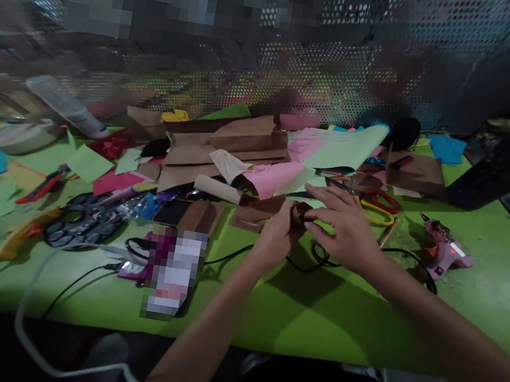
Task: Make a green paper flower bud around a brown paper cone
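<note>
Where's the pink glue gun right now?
In the head view, the pink glue gun lies on the green tabletop, right of the right hand, with a black cable beside it.

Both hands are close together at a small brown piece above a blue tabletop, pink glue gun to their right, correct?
The tabletop is green, not blue, as the head view shows. The left hand and right hand are close together at the small brown piece, pink glue gun to their right.

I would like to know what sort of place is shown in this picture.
It is probably a paper-craft workspace. A green table is strewn with sheets of brown paper and pink paper, and what looks like a pink glue gun lies at the right.
</note>
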Action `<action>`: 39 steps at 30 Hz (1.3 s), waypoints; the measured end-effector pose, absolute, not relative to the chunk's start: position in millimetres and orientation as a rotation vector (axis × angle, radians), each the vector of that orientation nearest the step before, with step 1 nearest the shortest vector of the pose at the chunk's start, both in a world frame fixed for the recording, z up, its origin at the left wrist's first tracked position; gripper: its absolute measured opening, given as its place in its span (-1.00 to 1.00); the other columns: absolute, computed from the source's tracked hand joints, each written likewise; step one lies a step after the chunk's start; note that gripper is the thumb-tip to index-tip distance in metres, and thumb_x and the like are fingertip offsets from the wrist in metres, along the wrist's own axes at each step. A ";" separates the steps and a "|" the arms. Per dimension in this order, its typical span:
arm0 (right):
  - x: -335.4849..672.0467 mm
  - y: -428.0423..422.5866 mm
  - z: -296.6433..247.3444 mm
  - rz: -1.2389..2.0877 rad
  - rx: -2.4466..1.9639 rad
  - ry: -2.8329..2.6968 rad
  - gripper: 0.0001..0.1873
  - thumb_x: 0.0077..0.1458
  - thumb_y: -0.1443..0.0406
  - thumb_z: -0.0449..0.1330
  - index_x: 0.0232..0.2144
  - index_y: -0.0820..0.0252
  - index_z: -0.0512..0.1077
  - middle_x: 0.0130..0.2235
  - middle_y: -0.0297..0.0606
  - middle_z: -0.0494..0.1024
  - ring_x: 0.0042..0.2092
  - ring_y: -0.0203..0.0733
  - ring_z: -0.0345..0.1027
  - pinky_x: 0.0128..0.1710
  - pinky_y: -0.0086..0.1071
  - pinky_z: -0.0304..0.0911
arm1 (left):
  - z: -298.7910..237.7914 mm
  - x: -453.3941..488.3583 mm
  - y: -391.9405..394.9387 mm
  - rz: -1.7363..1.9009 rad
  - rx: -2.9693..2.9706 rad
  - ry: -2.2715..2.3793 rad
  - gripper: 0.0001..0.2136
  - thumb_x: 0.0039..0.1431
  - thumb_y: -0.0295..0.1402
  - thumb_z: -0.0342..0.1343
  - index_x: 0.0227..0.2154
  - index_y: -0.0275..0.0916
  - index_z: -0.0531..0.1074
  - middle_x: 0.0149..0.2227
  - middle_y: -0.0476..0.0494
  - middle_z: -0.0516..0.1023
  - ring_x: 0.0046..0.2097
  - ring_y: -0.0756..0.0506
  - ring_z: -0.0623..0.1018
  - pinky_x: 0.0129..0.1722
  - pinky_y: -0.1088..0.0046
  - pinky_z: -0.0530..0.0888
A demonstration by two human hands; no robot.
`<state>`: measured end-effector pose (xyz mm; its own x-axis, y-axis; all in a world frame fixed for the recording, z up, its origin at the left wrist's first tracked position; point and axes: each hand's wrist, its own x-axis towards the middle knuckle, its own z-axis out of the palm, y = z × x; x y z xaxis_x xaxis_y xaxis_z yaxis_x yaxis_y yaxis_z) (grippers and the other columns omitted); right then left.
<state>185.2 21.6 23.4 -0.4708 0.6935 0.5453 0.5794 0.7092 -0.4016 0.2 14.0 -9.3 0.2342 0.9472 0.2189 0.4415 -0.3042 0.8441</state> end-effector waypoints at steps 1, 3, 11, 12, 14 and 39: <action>184.6 21.1 23.7 0.256 -0.967 -2.217 -0.85 0.23 0.27 0.23 -0.20 0.06 0.61 0.26 -0.19 0.46 0.24 0.08 0.32 0.22 0.09 0.23 | -10.7 -0.8 14.8 1.018 1.848 1.263 -0.81 0.21 -0.41 0.09 -0.15 -0.16 0.22 -0.19 -0.10 0.49 -0.17 -0.10 0.48 -0.11 0.34 0.40; 183.1 20.2 22.7 0.334 -0.969 -2.242 -0.83 0.23 0.25 0.23 -0.16 0.07 0.60 0.29 -0.17 0.43 0.26 0.07 0.30 0.24 0.10 0.23 | -13.2 -2.9 16.3 1.040 1.849 1.252 -0.75 0.17 -0.47 0.08 -0.11 -0.17 0.23 -0.17 -0.11 0.50 -0.15 -0.11 0.50 -0.06 0.32 0.41; 184.4 23.7 21.8 0.360 -0.899 -2.191 -0.81 0.21 0.24 0.25 -0.15 0.09 0.60 0.24 -0.09 0.47 0.26 0.09 0.31 0.26 0.11 0.19 | -14.8 -2.7 18.4 1.096 1.821 1.188 -0.70 0.18 -0.47 0.10 -0.03 -0.19 0.25 -0.07 -0.18 0.52 -0.02 -0.14 0.53 0.06 0.26 0.42; 186.0 24.4 24.6 0.350 -0.886 -2.164 -0.82 0.20 0.26 0.25 -0.16 0.06 0.61 0.23 -0.12 0.49 0.24 0.08 0.32 0.25 0.10 0.19 | -14.7 -2.2 18.9 1.111 1.806 1.153 -0.70 0.21 -0.44 0.12 -0.02 -0.19 0.25 -0.03 -0.19 0.51 0.00 -0.13 0.53 0.07 0.28 0.42; 189.1 25.5 30.3 0.338 -0.874 -2.115 -0.80 0.19 0.29 0.24 -0.14 0.01 0.61 0.21 -0.16 0.51 0.22 0.07 0.33 0.23 0.09 0.21 | -14.5 -1.4 20.3 1.133 1.762 1.133 -0.70 0.23 -0.37 0.15 -0.01 -0.18 0.26 0.00 -0.20 0.51 0.02 -0.12 0.53 0.08 0.31 0.42; 190.2 25.6 26.1 0.231 -0.954 -2.254 -0.66 0.14 0.30 0.25 -0.01 0.11 0.56 0.29 -0.09 0.40 0.29 0.11 0.23 0.26 0.07 0.16 | -22.0 -4.4 28.4 1.103 1.728 1.190 -0.68 0.23 -0.33 0.17 0.01 -0.21 0.31 0.00 -0.22 0.52 0.07 -0.16 0.52 0.10 0.29 0.41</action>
<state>190.2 25.6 26.1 -0.5083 0.6911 0.5138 0.5723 0.7169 -0.3982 -4.4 28.4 -22.0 0.1958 0.9527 0.2326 0.3038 -0.2845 0.9093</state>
